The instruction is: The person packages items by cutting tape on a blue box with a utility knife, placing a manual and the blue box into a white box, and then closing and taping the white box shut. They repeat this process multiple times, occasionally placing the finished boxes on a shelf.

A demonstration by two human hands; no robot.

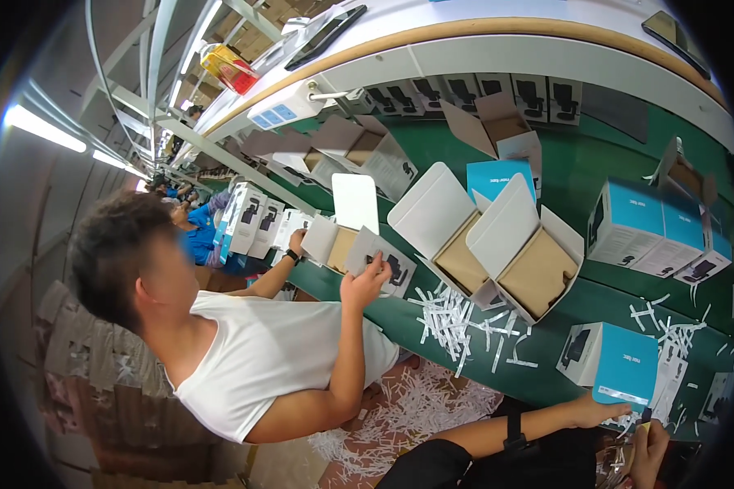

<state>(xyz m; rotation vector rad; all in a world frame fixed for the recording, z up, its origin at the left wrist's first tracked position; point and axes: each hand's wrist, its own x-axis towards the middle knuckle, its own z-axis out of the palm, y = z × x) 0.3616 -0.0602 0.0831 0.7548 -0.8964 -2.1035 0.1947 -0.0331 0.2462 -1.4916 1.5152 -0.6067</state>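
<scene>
A blue-and-white carton (626, 368) with a dark product picture on its side lies on the green bench (514, 367) at the lower right. My left hand (599, 410) grips its near lower edge, its fingertips partly hidden. Close by on the right, my right hand (649, 453) is closed around a slim tool (647, 417) with a black and yellow end, by the carton's near corner. Its exact kind is too small to tell. White paper strips (673, 359) are scattered beside the carton.
At my left, a co-worker in a white sleeveless shirt (277, 350) handles a grey-white box (383, 261). Two open cartons with brown inserts (538, 273) stand mid-bench, near a pile of strips (448, 318). Blue cartons (644, 228) stand at right; a shelf (465, 45) runs above.
</scene>
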